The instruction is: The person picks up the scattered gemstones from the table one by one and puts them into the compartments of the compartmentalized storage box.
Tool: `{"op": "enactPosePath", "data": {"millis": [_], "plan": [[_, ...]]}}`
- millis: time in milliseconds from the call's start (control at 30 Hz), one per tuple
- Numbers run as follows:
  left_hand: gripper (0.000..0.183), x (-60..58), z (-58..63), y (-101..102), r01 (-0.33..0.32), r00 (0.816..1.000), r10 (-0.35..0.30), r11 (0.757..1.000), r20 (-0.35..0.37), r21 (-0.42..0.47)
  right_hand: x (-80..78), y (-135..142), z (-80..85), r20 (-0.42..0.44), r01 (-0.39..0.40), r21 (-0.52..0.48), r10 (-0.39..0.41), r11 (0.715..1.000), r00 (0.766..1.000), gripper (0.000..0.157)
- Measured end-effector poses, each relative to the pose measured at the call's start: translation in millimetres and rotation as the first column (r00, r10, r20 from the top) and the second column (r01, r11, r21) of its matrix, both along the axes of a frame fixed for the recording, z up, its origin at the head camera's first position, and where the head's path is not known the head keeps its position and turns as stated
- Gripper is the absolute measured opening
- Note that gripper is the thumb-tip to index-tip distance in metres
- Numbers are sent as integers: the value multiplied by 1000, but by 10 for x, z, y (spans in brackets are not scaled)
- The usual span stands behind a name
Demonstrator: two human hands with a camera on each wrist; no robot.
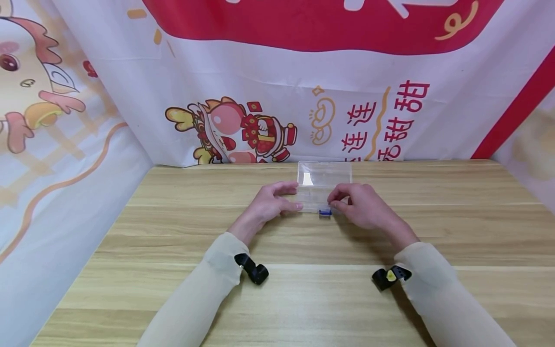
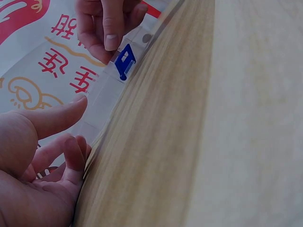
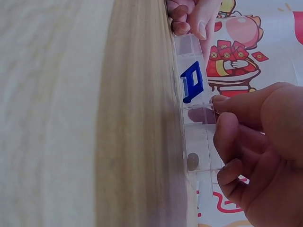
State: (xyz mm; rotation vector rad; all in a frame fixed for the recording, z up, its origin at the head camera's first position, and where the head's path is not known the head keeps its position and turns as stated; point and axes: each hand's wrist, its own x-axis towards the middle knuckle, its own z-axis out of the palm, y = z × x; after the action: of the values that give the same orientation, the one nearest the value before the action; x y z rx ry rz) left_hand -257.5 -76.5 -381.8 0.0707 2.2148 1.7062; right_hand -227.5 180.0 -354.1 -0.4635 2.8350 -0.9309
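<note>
A clear plastic compartment box (image 1: 312, 198) lies on the table with its see-through lid (image 1: 325, 173) raised at the back. On its front is a blue latch (image 3: 192, 82). My left hand (image 1: 273, 201) holds the box's left end, thumb at the front corner and a finger towards the back. My right hand (image 1: 357, 205) is at the right part of the box, with thumb and index fingertip close together over a compartment. Whether something thin sits between them is unclear. One compartment contains a small round greyish disc (image 3: 192, 161).
The wooden table (image 1: 303, 299) reaches back to a printed cloth (image 1: 260, 72) hanging behind the box, with another printed cloth (image 1: 56, 159) along the left side. Black wrist cameras are strapped over both sleeves (image 1: 191, 289).
</note>
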Motion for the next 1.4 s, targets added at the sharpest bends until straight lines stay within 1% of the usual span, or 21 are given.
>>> {"op": "enactPosePath", "data": {"millis": [267, 367, 500, 567, 667, 767, 933, 1133, 1400], "plan": [[66, 5, 11, 1, -2, 1000, 2, 1000, 1, 1, 24, 37, 58, 46, 26, -75, -23, 997, 999, 13], [66, 0, 5, 2, -3, 1000, 3, 1000, 5, 0, 36, 77, 95, 39, 36, -83, -33, 996, 999, 13], [65, -11, -3, 4, -6, 1000, 6, 1000, 6, -1, 52, 172, 150, 19, 51, -90, -50, 995, 999, 13], [65, -15, -6, 3, -10, 1000, 10, 1000, 6, 2, 57, 228, 170, 29, 67, -94, -64, 993, 998, 15], [65, -19, -13, -1, -12, 1000, 12, 1000, 3, 6, 51, 324, 177, 33, 83, -95, -80, 992, 996, 17], [65, -13, -11, -6, -12, 1000, 12, 1000, 4, 6, 41, 432, 169, 27, 84, -105, -81, 991, 996, 19], [66, 3, 3, -12, -7, 1000, 7, 1000, 14, 3, 34, 631, 169, 41, 38, -116, -34, 992, 999, 23], [65, -2, -1, -11, -2, 1000, 2, 1000, 10, 2, 7, 855, 120, 106, -32, -115, 45, 993, 993, 24], [66, 3, 4, 6, -4, 1000, 4, 1000, 10, 12, -12, 1054, 55, 190, -55, -99, 73, 994, 979, 28]]}}
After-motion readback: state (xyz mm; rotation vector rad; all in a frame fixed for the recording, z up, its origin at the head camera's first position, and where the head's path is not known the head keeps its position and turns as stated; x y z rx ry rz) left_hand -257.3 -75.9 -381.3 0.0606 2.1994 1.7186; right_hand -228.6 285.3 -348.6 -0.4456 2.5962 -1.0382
